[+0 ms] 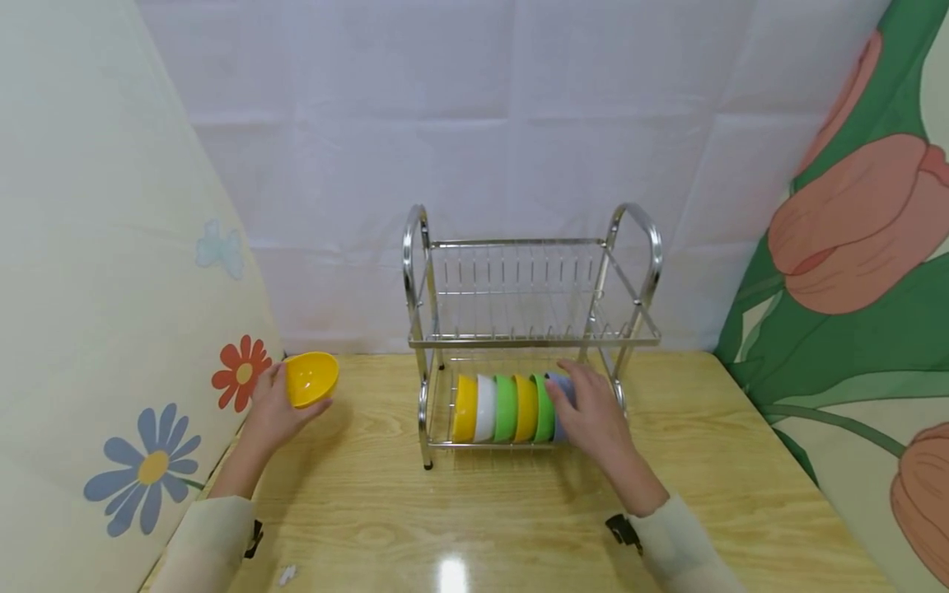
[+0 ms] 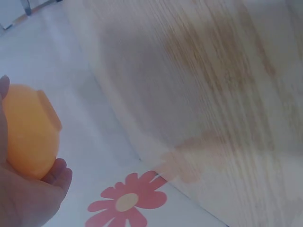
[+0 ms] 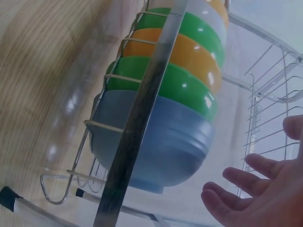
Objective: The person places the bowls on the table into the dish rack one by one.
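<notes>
At the left, my left hand [image 1: 276, 414] grips a yellow bowl [image 1: 315, 377] held above the table, its hollow side showing in the head view. The left wrist view shows the bowl's rounded outside and foot, with fingers around it. My right hand [image 1: 599, 418] is at the right end of the lower rack shelf, fingers spread and holding nothing. Nearest to it is a blue-grey bowl [image 3: 156, 137], partly hidden by the hand in the head view. In the right wrist view a gap shows between the fingertips [image 3: 208, 187] and this bowl.
A two-tier metal dish rack [image 1: 519, 343] stands on the wooden table [image 1: 356, 511]. On its lower tier several bowls stand on edge in a row: yellow, white [image 1: 485, 408], green [image 1: 506, 408] and blue-grey. A small white scrap [image 1: 287, 574] lies near the front edge.
</notes>
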### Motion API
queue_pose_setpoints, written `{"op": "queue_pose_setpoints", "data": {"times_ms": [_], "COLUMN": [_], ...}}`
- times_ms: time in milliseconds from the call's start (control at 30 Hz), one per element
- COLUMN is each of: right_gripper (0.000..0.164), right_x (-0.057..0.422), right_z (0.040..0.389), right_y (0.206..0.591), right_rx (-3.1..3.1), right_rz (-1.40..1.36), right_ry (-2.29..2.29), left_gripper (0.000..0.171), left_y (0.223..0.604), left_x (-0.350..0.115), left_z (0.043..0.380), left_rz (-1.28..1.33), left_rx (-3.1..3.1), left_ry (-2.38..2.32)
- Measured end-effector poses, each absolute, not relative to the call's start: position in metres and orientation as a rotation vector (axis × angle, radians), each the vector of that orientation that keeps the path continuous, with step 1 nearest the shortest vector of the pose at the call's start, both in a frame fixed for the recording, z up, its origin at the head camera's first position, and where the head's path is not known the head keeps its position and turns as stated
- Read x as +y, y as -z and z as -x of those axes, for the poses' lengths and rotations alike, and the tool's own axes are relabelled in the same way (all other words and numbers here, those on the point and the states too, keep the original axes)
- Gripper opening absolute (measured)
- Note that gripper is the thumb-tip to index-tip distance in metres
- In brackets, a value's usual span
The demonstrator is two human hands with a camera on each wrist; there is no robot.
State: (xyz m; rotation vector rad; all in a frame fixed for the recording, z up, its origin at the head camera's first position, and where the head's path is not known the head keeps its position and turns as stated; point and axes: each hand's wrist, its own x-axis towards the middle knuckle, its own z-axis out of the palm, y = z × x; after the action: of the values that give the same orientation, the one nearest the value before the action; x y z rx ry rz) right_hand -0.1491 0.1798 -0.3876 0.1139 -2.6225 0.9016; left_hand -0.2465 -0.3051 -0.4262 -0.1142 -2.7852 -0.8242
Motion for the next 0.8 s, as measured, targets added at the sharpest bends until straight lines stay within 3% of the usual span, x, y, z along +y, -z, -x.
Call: {"op": "queue_pose_setpoints", "data": {"times_ms": [600,800], "right_gripper": [0.054,0.054], "right_x": [0.171,0.168], "right_z": [0.127,0.121], "right_y": [0.382,0.382], "right_rx": [-2.548,-2.511], "right_rz": [-0.216,-0.245], "right_ry": [-1.04,-1.073], "left_gripper": [0.1,0.104], "left_y": [0.411,0.406], "left_x": [-0.284,-0.276], "left_z": [0.209,0.196], "left_rz": [0.351,0.414], "left_rx": [-2.645,-2.641], "left_ry": [0.799,0.82]}}
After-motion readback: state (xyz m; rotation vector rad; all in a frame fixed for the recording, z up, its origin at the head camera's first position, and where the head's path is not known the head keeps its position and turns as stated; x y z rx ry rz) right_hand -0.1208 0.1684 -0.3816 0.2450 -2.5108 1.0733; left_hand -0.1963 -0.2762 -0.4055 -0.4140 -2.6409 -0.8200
